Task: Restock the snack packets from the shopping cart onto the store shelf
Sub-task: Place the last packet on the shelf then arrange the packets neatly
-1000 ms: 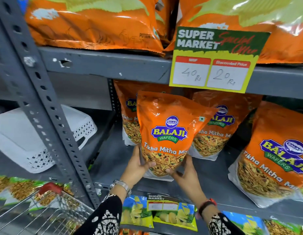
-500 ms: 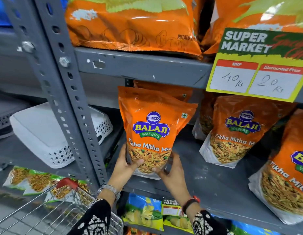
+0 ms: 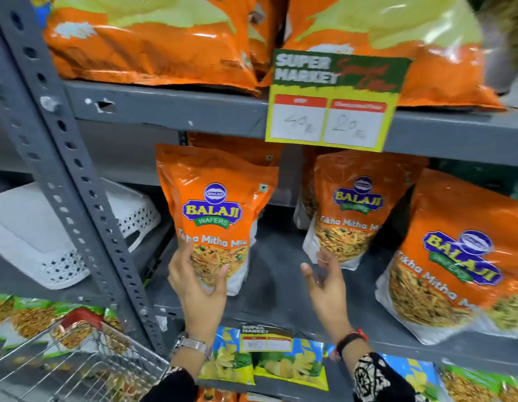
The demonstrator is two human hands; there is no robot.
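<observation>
The orange snack packet stands upright at centre frame on the grey shelf. My left hand cups its lower front loosely; my right hand hangs open, apart from it. Top-heavy, I judge it could tip forward once I let go.

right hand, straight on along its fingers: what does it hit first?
Probably the second Tikha Mitha Mix packet standing right of the one just placed. The right hand is open, fingers aimed up and into the shelf toward that packet's lower edge. Depth is unclear from one view.

Orange snack packet, grey shelf, yellow-green price tag, blk/white patterned sleeves.
</observation>
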